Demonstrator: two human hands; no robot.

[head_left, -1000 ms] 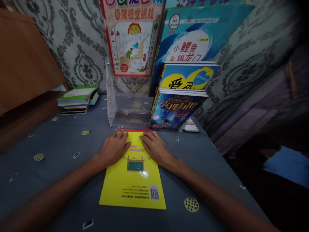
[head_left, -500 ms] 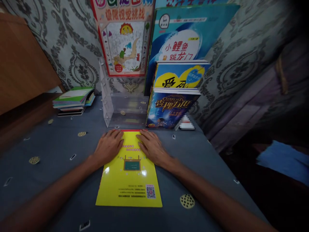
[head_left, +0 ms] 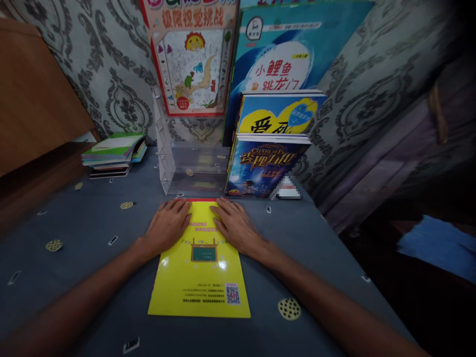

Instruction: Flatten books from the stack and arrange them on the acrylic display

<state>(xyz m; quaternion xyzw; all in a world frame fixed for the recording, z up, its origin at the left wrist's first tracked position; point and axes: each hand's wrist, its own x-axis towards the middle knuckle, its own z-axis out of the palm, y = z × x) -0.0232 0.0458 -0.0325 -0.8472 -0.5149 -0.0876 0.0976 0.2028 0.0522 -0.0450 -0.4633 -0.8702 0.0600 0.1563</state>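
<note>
A thin yellow book [head_left: 201,277] lies flat on the grey-blue cloth, back cover up, its red far edge close to a clear plastic rack. My left hand [head_left: 169,225] rests palm down on the book's far left corner, fingers stretched out. My right hand [head_left: 232,225] lies flat on the far right corner, fingers likewise extended. Neither hand grips anything. Just beyond the fingertips stands the clear plastic rack [head_left: 189,163], with nothing in its left section.
Two books [head_left: 266,166] stand upright in the rack's right side, with larger picture books [head_left: 193,54] leaning on the patterned wall behind. A stack of thin books [head_left: 113,153] lies at the back left. The table edge drops off on the right.
The view has shifted slightly. Both hands and the yellow book stay where they were.
</note>
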